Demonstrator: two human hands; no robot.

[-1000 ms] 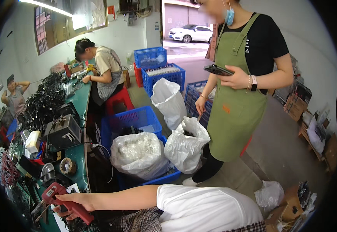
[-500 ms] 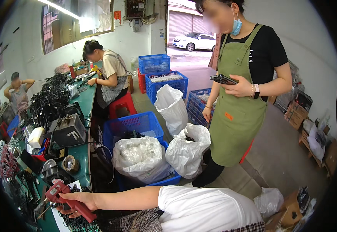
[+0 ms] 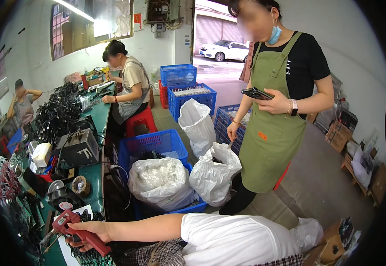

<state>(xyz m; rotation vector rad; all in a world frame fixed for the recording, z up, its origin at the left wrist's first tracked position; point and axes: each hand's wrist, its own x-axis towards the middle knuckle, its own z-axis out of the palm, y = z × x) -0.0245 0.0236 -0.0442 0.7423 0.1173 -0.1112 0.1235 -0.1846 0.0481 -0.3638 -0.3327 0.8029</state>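
My right hand reaches over the green bench and is closed around the handle of a red soldering gun. Its metal tip slants down toward the lower left, close to dark circuit boards. Beneath the gun lie black cables and a white sheet. A brown roll and a round metal dish sit just beyond. My left hand does not show.
Past the dish stands a grey metal box, with heaped black cables behind it. White sacks and blue crates line the bench's right side. A person in a green apron stands holding a phone; another sits at the bench.
The standing person's lower hand has moved to the rim of a white sack. The seated person's hands have moved apart. My right hand and the soldering gun stay almost still.
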